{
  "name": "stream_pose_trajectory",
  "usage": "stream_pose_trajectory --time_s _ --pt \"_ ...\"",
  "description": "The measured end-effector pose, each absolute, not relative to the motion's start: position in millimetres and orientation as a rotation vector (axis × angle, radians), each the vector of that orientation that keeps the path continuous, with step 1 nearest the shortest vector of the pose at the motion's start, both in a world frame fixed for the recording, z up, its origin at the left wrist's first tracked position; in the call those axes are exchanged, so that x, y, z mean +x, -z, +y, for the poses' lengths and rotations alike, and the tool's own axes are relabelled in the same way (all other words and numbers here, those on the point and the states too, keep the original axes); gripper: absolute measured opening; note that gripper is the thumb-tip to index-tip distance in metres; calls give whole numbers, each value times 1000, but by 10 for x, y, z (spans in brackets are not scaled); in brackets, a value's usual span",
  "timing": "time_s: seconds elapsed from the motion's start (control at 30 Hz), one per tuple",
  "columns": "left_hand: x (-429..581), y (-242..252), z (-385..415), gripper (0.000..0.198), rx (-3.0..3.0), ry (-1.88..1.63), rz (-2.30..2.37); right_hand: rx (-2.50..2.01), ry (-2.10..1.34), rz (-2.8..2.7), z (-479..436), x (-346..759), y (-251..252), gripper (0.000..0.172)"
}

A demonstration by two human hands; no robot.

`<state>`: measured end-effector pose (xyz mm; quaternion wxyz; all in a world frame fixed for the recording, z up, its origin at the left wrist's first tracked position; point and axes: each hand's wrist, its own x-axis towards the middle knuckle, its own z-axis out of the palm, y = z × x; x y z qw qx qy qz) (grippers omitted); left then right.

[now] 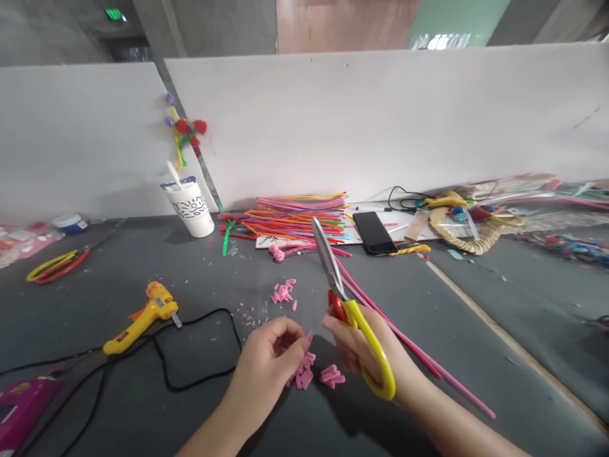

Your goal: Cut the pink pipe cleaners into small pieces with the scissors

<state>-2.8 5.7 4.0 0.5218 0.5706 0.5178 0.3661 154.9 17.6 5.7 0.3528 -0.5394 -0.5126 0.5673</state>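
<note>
My left hand (273,362) is closed in a pinch on a short pink pipe cleaner piece (310,336), whose tip shows past the fingertips. Under and beside it lie more cut pink pieces (304,374), with another small pile (332,376) to the right. In my right hand (371,343) is a pair of scissors (333,266) with yellow and red handles, blades pointing up and away. The blades look closed. Farther off sits a third heap of pink pieces (282,291). Long pink pipe cleaners (404,333) run along the table behind my right hand.
A yellow glue gun (143,317) with a black cord lies left, near a magenta device (23,409). More scissors (59,265), a white cup (190,206), a bundle of coloured pipe cleaners (295,216), a phone (374,233) and a woven ring (469,238) line the back by the white partition (333,127).
</note>
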Motion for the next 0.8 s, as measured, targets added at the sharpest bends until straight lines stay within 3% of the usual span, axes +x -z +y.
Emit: stream_pose_trajectory --time_s 0.4,0.8 --pt "14 -23 4 15 1709 -940 1341 -1393 -1510 -1408 151 1504 -53 10" --pt "-9 -62 45 11 1142 -762 1010 -1169 -1598 -1437 119 1524 -101 10"
